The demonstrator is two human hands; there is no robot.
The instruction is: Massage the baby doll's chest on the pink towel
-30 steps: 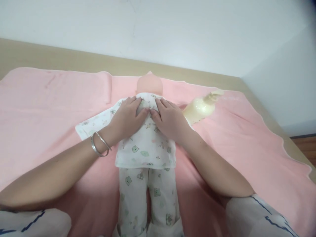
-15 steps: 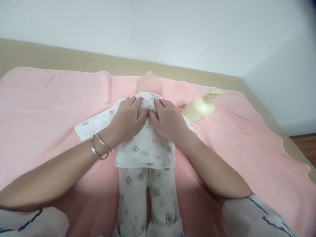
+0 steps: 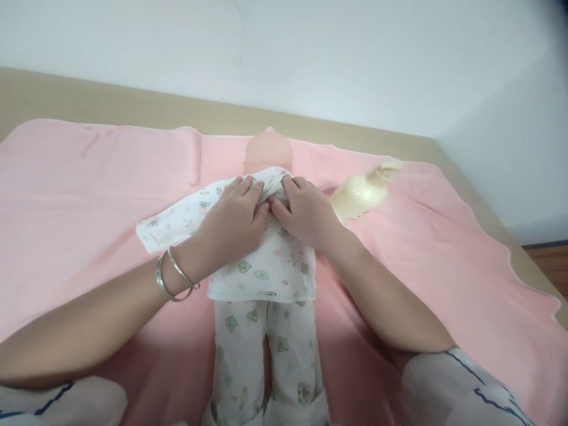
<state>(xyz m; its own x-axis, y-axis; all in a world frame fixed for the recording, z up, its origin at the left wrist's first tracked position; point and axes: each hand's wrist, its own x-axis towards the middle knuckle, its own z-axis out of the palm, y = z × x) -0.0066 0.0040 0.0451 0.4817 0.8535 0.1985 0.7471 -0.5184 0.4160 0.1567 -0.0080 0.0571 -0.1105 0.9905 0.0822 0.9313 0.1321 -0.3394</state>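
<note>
A baby doll (image 3: pixel 268 148) in a white top (image 3: pixel 261 281) and trousers (image 3: pixel 239 343) printed with small green animals lies lengthwise before me; its face does not show. My left hand (image 3: pixel 235 216) rests on the upper part of the top, fingers extended over the cloth and thumb near the middle. Opposite it, my right hand (image 3: pixel 306 213) lies on the other side, its fingers spread and its thumb beside my left thumb. Between the hands the cloth is bunched into slanting folds below the collar. Two silver bangles (image 3: pixel 171 275) circle my left wrist.
A pale yellow pump bottle (image 3: pixel 361 192) lies tilted to the right of the doll, beyond my right hand. The pink blanket (image 3: pixel 80 207) beneath covers most of the tan table (image 3: pixel 133 100). A white wall (image 3: pixel 310 59) rises behind its far edge.
My left hand has slid slightly toward me and its fingers have bent a little. Cloth that was flatter between the hands is now drawn into folds. My right hand has shifted only slightly.
</note>
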